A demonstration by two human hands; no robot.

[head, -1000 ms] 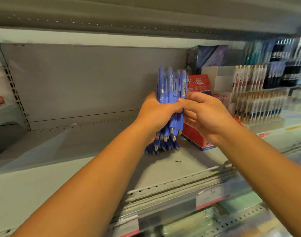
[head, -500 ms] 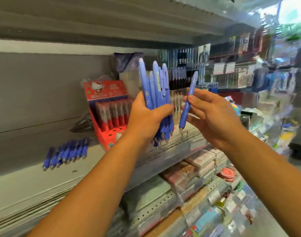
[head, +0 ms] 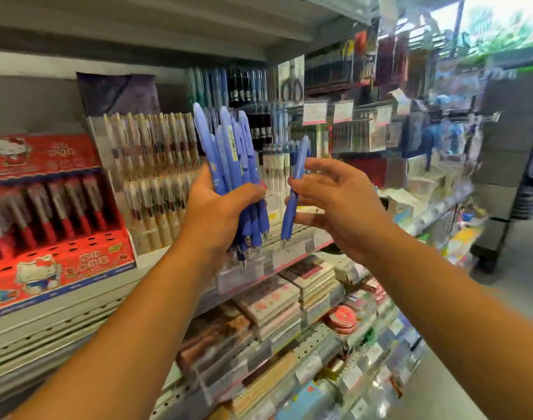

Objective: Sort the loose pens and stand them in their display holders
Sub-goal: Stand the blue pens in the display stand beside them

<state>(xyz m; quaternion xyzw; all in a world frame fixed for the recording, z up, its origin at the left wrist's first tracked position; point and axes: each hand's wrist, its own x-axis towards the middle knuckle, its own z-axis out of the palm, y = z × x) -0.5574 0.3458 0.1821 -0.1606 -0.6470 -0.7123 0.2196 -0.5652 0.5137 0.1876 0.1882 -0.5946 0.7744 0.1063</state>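
Fingers of the right hand loosely curled, thumb and fingertips pinching one blue pen near its middle, the rest of that hand spread and relaxed. Left hand wrapped tight round a bundle of blue pens, thumb across the front. Both lots held up in the air in front of the shelf, none yet standing in a holder. Long axis of the single pen close to upright, leaning slightly right at the top, tip down and clicker end up; same way up as the bundle, just beside it on the right and apart from it. Already oriented for standing, so probably no flip called for, only a carry and a straight lowering. Right hand the nearer to the racks on the right. Red display box, with open holes in its front step, well off to the left beyond the left hand. Clear rack of white pens behind the bundle. Cannot tell which holder suits the blue pens: too blurred.
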